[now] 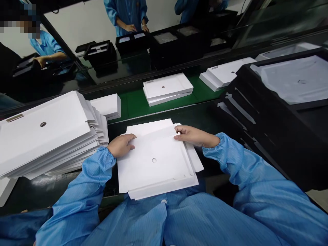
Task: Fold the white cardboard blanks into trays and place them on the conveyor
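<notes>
A partly folded white cardboard sheet [151, 174] with a small round hole near its middle lies in front of my body. Flaps stick out at its far, near and right edges. At its far right corner my right hand [191, 135] pinches a flap between thumb and fingers. My left hand [122, 145] rests at the far left corner, thumb and fingers on the card's edge; the fingertips of that hand are partly hidden, and it seems to grip the edge. To the left stands a tall stack of white cardboard sheets [51, 136], the top one with a round hole and a slot.
Beyond runs a green conveyor belt [133, 102] carrying folded white cardboard trays [169, 85]. Black crates [256, 112] are stacked at the right, with a clear plastic sheet [297, 78] on top. Across the line, people in blue coats [126, 17] handle black boxes [133, 40].
</notes>
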Tool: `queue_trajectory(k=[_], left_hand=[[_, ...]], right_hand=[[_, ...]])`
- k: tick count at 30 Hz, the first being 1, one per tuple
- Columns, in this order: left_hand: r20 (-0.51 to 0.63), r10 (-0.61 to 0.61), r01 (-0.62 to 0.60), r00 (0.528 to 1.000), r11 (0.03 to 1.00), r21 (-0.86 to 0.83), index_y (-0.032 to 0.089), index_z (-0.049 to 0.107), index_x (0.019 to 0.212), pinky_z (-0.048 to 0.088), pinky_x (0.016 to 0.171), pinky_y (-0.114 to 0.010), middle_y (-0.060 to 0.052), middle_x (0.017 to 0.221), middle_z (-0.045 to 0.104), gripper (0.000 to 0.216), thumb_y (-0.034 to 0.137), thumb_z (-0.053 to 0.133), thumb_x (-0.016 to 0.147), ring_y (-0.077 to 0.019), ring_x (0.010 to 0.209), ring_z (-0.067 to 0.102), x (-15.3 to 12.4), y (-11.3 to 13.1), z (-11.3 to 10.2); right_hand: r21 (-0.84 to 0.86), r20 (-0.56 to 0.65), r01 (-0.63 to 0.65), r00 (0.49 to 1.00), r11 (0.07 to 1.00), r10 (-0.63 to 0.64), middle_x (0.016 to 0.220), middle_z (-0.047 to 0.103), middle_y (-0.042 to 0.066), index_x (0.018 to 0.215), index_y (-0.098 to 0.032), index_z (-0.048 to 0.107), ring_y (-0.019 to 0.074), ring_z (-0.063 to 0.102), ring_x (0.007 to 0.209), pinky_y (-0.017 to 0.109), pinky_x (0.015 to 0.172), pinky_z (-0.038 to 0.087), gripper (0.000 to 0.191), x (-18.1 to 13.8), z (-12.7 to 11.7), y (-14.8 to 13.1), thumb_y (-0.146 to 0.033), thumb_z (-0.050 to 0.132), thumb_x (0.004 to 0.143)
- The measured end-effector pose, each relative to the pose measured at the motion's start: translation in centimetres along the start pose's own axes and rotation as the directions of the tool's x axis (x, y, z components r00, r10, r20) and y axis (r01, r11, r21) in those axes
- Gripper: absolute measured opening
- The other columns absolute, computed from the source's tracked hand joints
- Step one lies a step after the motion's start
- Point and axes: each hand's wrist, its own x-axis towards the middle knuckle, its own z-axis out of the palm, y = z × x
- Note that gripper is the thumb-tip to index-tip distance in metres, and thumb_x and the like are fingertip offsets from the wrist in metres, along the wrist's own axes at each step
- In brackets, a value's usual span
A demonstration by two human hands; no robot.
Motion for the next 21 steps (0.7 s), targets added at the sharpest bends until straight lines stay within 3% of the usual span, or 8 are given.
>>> queue_trajectory(k=[4,8,12,14,18,21], left_hand=[[0.025,-0.02,0.022,0.999,0.998,-0.057,0.025,0.065,0.114,0.051,0.084,-0.032,-0.003,0.108,0.071,0.033,0.033,0.062,0.082,-0.0231,0.096,0.067,-0.2,-0.2,0.2],[-0.008,0.026,-0.025,1.0,0.998,0.063,0.022,0.064,0.116,0.05,0.088,-0.035,-0.005,0.113,0.07,0.032,0.029,0.061,0.085,-0.0246,0.101,0.066,-0.5,0.3,0.3],[-0.087,0.128,-0.105,0.988,0.967,0.232,0.019,0.066,0.105,0.05,0.089,-0.038,-0.008,0.105,0.07,0.02,0.019,0.054,0.089,-0.0255,0.101,0.065,-1.4,1.6,1.3],[-0.12,0.179,-0.132,0.976,0.936,0.326,0.019,0.067,0.096,0.05,0.084,-0.039,-0.008,0.097,0.069,0.018,0.014,0.051,0.09,-0.0254,0.096,0.064,-2.2,2.4,2.3],[-0.164,0.25,-0.151,0.954,0.876,0.458,0.019,0.067,0.091,0.048,0.079,-0.04,-0.009,0.101,0.069,0.021,0.011,0.047,0.092,-0.0254,0.091,0.063,-4.0,3.9,4.6],[-0.17,0.271,-0.184,0.947,0.896,0.404,0.019,0.068,0.092,0.047,0.081,-0.039,-0.01,0.103,0.069,0.018,0.024,0.051,0.096,-0.0248,0.093,0.062,-5.3,4.5,5.9]], right_hand=[[-0.103,0.001,0.021,1.0,0.994,-0.021,0.097,0.069,0.004,0.091,-0.019,0.063,0.0235,0.066,0.091,0.038,0.08,0.054,0.032,0.0,-0.1,0.1,-0.046,0.072,0.078],[-0.422,-0.007,0.148,0.986,0.894,-0.166,0.098,0.067,0.006,0.095,-0.019,0.065,0.0231,0.063,0.09,0.037,0.08,0.052,0.024,0.2,-0.4,0.2,-0.039,0.063,0.083],[-0.719,0.043,0.263,0.941,0.644,-0.337,0.107,0.065,0.009,0.107,-0.019,0.064,0.026,0.058,0.103,0.042,0.094,0.046,0.024,0.0,-0.2,0.6,-0.028,0.062,0.084],[-0.811,0.099,0.291,0.924,0.508,-0.37,0.109,0.064,0.01,0.103,-0.019,0.065,0.0271,0.055,0.108,0.042,0.096,0.044,0.018,-0.4,0.2,0.8,-0.023,0.06,0.086],[-0.923,0.266,0.343,0.896,0.176,-0.355,0.103,0.065,0.012,0.085,-0.018,0.067,0.0274,0.053,0.103,0.041,0.089,0.041,0.015,-2.1,1.9,0.8,-0.02,0.054,0.092],[-0.912,0.382,0.407,0.883,0.04,-0.272,0.094,0.066,0.012,0.081,-0.017,0.068,0.0273,0.055,0.094,0.04,0.083,0.04,0.024,-3.3,2.9,0.6,-0.033,0.057,0.095]])
